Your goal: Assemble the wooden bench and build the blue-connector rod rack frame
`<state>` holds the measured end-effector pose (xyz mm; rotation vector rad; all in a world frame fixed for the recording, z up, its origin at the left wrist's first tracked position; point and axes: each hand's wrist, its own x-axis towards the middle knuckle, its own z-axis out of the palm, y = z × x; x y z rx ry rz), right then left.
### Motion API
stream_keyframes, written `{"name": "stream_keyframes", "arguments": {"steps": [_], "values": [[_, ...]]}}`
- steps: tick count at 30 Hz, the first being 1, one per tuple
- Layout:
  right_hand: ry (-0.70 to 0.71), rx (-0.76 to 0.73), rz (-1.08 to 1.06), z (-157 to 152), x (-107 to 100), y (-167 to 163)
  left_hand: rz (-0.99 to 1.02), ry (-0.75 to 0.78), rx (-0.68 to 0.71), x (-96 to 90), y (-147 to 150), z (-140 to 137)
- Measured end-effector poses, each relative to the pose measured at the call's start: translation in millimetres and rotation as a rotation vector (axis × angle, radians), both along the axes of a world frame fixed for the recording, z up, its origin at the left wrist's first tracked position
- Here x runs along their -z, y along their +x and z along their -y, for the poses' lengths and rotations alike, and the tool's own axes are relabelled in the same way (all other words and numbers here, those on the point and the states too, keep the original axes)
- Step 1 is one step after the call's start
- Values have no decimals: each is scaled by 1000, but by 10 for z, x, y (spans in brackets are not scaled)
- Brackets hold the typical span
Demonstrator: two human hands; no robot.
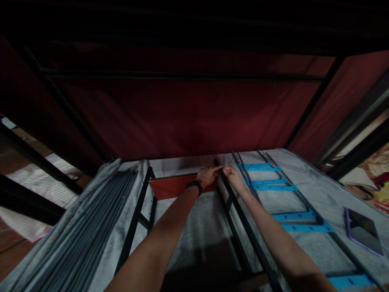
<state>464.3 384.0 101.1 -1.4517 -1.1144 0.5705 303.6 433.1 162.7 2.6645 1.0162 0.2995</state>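
Observation:
My left hand (pixel 208 175), with a black band on its wrist, is closed at the far end of a black metal frame's right bar (pixel 240 211). Against that same bar end, from the right, my right hand (pixel 232 176) has its fingers pinched together. Whatever sits between those fingertips is too small to make out. A reddish-brown board (pixel 170 186) spans the far end of the frame, between its right bar and left bar (pixel 136 221). Part of the board is hidden behind my left hand.
Left of the frame lies a bundle of grey rods (pixel 100 227). To the right are dark rods with blue crosspieces (pixel 304 227) and a phone (pixel 364 231). All rest on a grey blanket (pixel 322 186). Dark posts and a red panel (pixel 194 117) surround this space.

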Motion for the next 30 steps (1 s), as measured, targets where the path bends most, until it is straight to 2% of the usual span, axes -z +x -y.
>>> {"name": "stream_keyframes", "arguments": {"steps": [4,8,12,19,26,30], "values": [[-11,35,118,38,-37,-32,23,2,5,25,-3,-9],[11,-21,61,57,-33,-36,27,-12,7,37,-9,-20],[-11,13,73,60,-16,-35,31,-14,-7,51,-2,-40],[-10,-44,35,63,9,-31,52,-40,-9,77,8,-68],[-79,-35,127,45,-30,-1,48,-43,-31,50,0,-48],[-49,-32,151,28,-44,6,36,-35,-33,38,-4,-38]]}}
